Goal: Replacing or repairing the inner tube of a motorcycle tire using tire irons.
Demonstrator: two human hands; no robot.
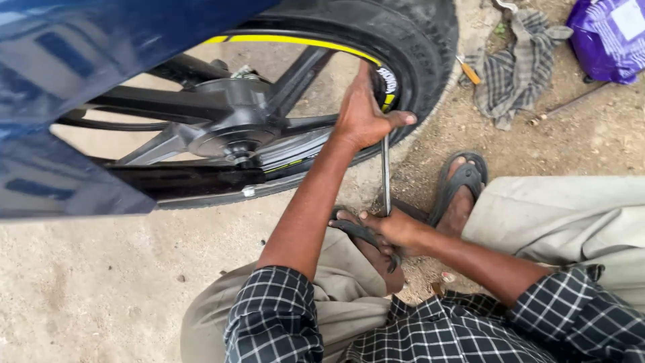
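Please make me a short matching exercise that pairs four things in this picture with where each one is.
Things:
1. left hand
2. right hand
3. checked cloth
4. purple bag

Places:
A. top right corner
B. on the tyre's rim
C. on the ground right of the tyre
D. at the lower end of the metal bar

Pairs: 1-B, 2-D, 3-C, 4-A

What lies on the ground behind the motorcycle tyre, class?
Behind the tyre lie a checked cloth, a purple bag and an orange-handled tool. Anything beneath the cloth is hidden.
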